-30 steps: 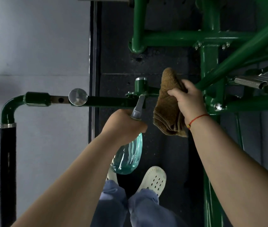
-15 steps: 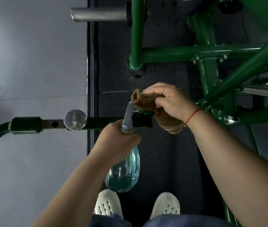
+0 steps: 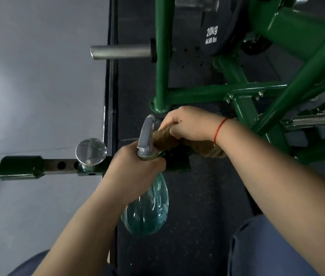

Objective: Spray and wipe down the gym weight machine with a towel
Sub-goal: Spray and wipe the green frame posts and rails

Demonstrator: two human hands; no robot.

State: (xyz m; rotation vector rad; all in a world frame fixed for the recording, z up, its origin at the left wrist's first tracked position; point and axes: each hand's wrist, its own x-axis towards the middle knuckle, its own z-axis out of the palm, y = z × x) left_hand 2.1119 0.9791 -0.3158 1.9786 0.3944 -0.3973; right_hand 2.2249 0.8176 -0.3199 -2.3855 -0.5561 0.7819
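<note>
My left hand [image 3: 135, 170] grips the neck of a clear teal spray bottle [image 3: 147, 210], whose grey nozzle [image 3: 146, 134] points up and away. Just right of the nozzle, my right hand [image 3: 191, 124] holds a brown towel [image 3: 165, 139] pressed over the end of a green horizontal bar [image 3: 20, 168] of the weight machine. The bar's joint is hidden under the towel and my hands. The bottle hangs below the bar, over the dark floor mat.
The machine's green frame [image 3: 217, 91] stands ahead and to the right, with a 20kg plate [image 3: 217, 34], a steel plate peg [image 3: 119, 51] and a spring [image 3: 316, 120]. A shiny round knob [image 3: 91, 151] sits on the bar. Grey floor lies left, and my knees show at the bottom.
My right hand has brought the towel from beside the bar down over the bar's end. The view has tilted forward, showing more of the frame and the weight plate.
</note>
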